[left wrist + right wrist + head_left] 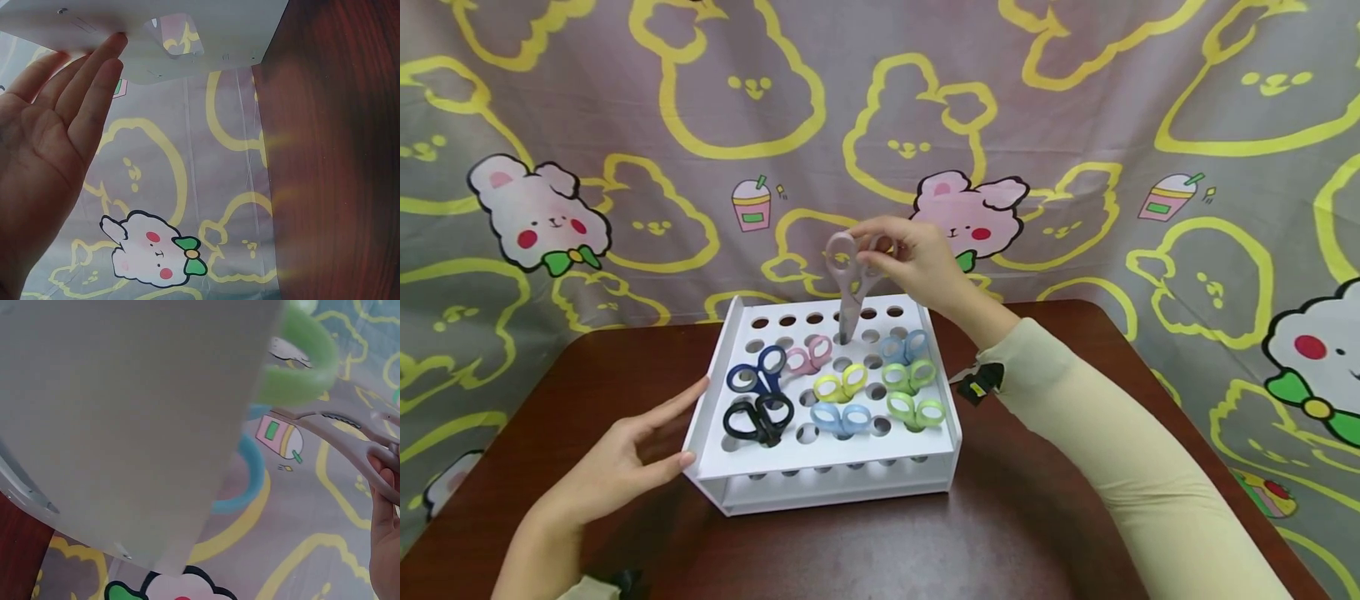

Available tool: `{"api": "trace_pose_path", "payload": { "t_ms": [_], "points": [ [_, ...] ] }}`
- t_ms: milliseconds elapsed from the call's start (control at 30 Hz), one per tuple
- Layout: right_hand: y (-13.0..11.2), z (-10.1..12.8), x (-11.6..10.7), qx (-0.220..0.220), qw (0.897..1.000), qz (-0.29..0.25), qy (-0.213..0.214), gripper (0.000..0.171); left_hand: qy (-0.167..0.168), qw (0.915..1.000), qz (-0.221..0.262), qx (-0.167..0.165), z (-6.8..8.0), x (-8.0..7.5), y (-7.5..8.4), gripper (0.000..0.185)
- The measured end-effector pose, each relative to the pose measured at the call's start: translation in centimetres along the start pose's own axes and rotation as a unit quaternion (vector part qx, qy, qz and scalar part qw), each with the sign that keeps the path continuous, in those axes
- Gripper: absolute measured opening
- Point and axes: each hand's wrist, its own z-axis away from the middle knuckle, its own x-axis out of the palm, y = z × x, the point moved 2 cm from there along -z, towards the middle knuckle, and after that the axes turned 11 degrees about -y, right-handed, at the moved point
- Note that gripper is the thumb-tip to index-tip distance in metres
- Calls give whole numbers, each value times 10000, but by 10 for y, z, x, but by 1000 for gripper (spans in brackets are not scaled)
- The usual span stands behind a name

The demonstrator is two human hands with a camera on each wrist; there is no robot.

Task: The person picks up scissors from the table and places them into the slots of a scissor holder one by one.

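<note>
A pair of greyish-pink scissors point(850, 287) hangs blades down over a hole near the back of a white rack point(842, 454). My right hand point(917, 254) pinches its handles; the same hand point(386, 531) shows at the edge of the right wrist view. My left hand point(617, 462) touches the rack's left side wall with its fingertips; in the left wrist view its fingers point(94, 87) lie straight against that wall. Scissors stand handles up in the rack: black point(777, 408), dark blue point(743, 379), pink point(810, 360), yellow point(830, 388), light blue point(827, 417) and green ones point(917, 410).
The rack stands on a dark reddish-brown table point(1037, 517). Behind and beside it hangs a patterned cloth point(1060, 83) with yellow outlines. Bare holes show along the rack's back row and between the scissors.
</note>
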Motion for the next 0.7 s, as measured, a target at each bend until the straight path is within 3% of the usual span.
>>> {"api": "trace_pose_path", "payload": {
  "t_ms": [300, 500, 700],
  "points": [
    [7, 0, 10, 438, 9973, -384, -450, 25, -1, 10000, -12, -61, -1, 0, 0, 78],
    [7, -1, 16, 319, 9964, -437, -648, 27, 3, 9999, -27, -143, 0, 0, -1, 78],
    [11, 0, 23, 394, 9950, -244, -883, 26, -14, 9999, 132, -9, 0, 2, -1, 77]
  ]
}}
